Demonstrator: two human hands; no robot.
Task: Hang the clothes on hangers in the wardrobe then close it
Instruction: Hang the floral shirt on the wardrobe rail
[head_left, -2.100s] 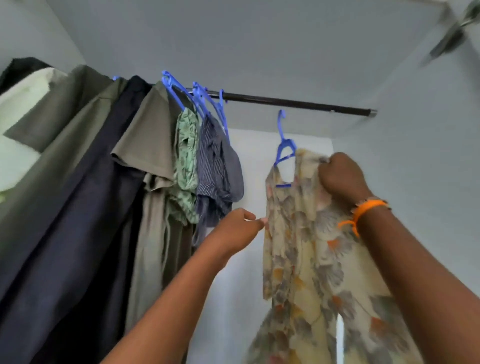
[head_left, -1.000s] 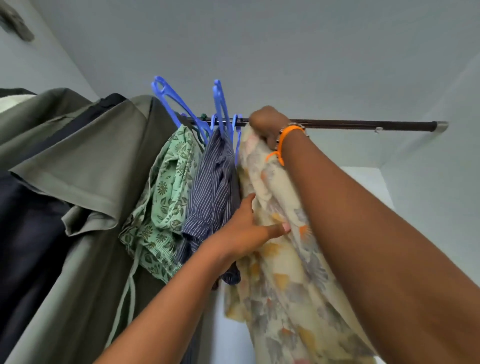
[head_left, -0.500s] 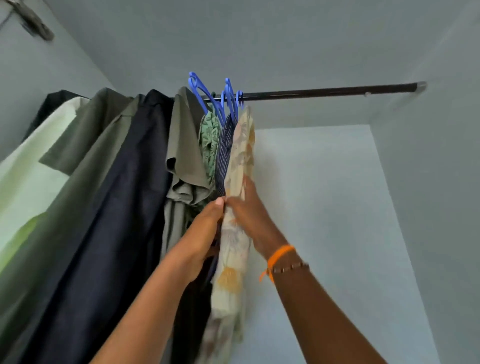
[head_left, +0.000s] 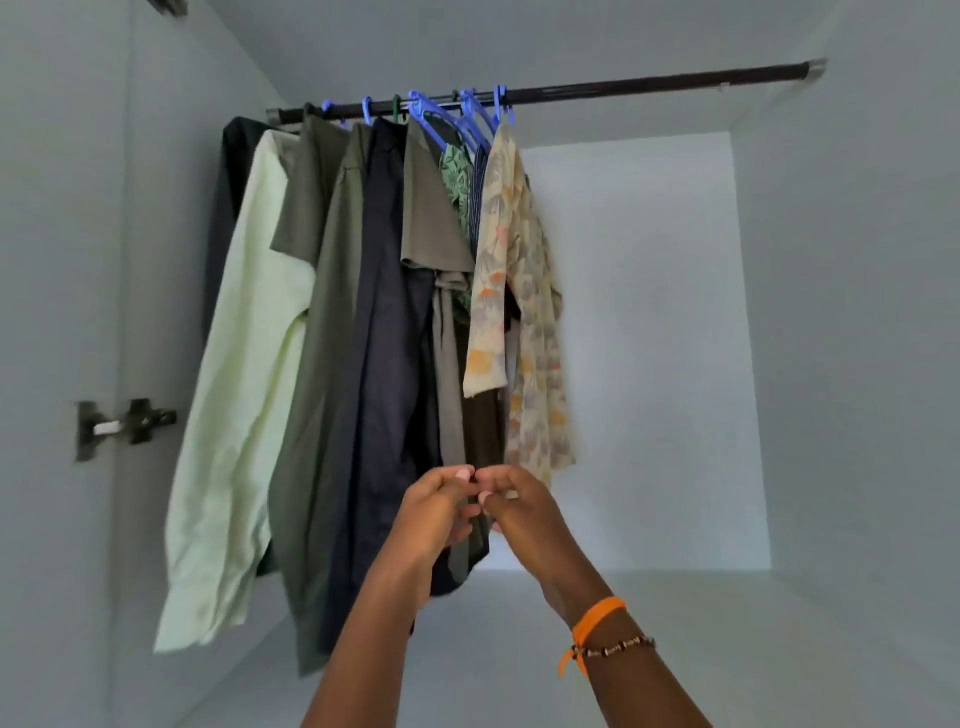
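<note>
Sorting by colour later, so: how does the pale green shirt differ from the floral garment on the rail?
The pale green shirt is plain; the floral garment is cream with an orange and grey print. The shirt hangs near the rail's left end and reaches lower; the floral garment hangs rightmost of the clothes and ends higher. Both hang from the rail, and neither hand touches them.

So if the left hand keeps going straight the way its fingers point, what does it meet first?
Probably the right hand: the left hand points up and right, fingertips almost touching it. Past that hang the dark clothes' hems, though depth is unclear.
</note>
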